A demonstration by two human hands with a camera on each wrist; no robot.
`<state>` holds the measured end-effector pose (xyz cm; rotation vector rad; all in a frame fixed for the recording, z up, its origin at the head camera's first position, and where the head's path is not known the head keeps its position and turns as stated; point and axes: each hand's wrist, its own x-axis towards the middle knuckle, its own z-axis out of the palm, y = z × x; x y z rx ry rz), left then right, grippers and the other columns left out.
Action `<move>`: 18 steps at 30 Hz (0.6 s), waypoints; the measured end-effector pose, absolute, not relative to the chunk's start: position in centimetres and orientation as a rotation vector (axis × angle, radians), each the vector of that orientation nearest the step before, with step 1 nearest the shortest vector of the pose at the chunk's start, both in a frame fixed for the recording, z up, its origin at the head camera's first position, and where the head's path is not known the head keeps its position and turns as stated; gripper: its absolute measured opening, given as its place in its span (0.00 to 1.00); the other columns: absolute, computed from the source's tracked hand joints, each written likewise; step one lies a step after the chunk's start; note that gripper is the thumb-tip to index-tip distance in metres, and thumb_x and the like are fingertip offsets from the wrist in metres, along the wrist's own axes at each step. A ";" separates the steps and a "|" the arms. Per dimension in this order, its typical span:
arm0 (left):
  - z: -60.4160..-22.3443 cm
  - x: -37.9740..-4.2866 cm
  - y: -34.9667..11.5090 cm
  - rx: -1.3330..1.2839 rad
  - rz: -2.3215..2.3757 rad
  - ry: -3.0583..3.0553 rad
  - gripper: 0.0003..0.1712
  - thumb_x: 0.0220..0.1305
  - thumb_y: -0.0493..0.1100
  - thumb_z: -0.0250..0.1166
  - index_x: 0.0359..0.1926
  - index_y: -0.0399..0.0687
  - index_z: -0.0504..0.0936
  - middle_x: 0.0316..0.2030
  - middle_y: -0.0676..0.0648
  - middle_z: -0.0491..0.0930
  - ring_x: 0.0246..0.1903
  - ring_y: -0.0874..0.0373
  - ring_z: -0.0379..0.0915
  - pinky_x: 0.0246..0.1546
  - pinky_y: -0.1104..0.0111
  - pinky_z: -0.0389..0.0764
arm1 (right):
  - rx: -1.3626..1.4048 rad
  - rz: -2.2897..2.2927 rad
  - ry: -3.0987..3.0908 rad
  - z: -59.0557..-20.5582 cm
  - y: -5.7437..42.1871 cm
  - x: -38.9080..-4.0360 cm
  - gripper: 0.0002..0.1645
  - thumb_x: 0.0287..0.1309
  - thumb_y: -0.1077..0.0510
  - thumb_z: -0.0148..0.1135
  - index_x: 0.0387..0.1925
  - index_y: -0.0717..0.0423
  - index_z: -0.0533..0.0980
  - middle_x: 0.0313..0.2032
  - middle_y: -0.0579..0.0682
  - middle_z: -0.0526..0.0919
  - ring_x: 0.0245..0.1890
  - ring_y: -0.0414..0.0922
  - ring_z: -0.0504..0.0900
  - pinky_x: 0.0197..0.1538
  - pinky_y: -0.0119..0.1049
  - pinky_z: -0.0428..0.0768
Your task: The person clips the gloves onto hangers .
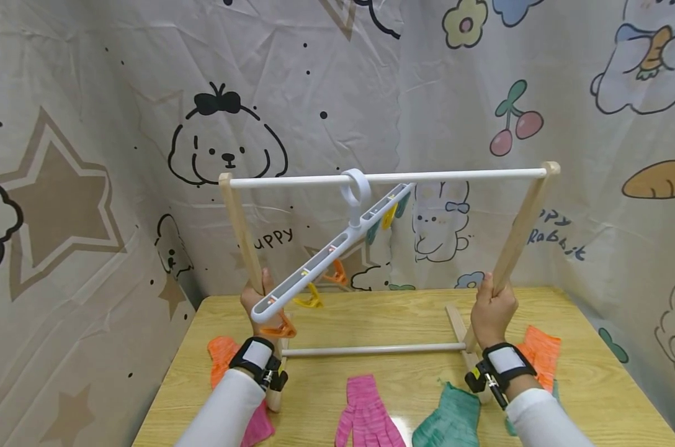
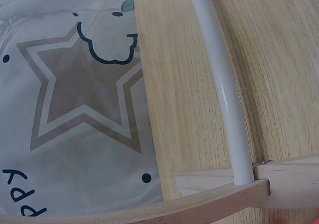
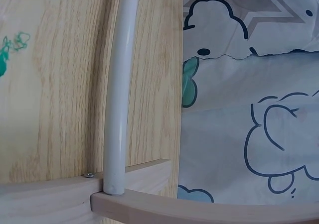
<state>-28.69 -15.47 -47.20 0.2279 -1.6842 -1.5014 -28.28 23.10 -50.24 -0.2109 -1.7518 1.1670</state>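
Observation:
A drying rack with wooden uprights and white rods stands on the table; its top rod (image 1: 455, 177) spans the head view. My left hand (image 1: 255, 302) grips the left upright (image 1: 241, 233), partly hidden behind a hanger. My right hand (image 1: 492, 313) grips the right upright (image 1: 518, 230) low down. From the top rod hangs a pale grey clip hanger (image 1: 351, 234), its ring around the rod and its bar slanting toward the left hand. Orange, yellow and green clips hang under it, such as an orange clip (image 1: 281, 328). Both wrist views show the lower rod (image 2: 227, 99) (image 3: 119, 94) joined to wood; neither shows a hand.
Gloves lie on the wooden table (image 1: 326, 323): a pink glove (image 1: 365, 410) and a green glove (image 1: 449, 419) at the front, an orange glove (image 1: 540, 354) by the right wrist, and orange (image 1: 221, 357) and pink pieces (image 1: 257, 428) at left. Patterned cloth surrounds the table.

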 end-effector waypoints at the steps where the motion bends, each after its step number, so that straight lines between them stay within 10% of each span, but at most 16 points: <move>1: -47.1 -28.6 -15.3 0.237 -1.500 -1.664 0.20 0.70 0.37 0.61 0.19 0.40 0.69 0.14 0.59 0.60 0.16 0.72 0.56 0.17 0.76 0.57 | -0.209 1.167 -1.751 -50.3 23.1 -28.3 0.16 0.70 0.61 0.57 0.28 0.69 0.72 0.18 0.30 0.68 0.16 0.26 0.65 0.19 0.19 0.60; 18: -47.4 -28.9 -15.8 0.209 -1.456 -1.745 0.22 0.72 0.39 0.60 0.19 0.45 0.65 0.14 0.57 0.56 0.14 0.69 0.53 0.16 0.74 0.53 | -0.222 1.164 -1.745 -50.4 23.2 -28.5 0.15 0.70 0.61 0.58 0.28 0.68 0.73 0.19 0.30 0.68 0.17 0.25 0.65 0.20 0.17 0.60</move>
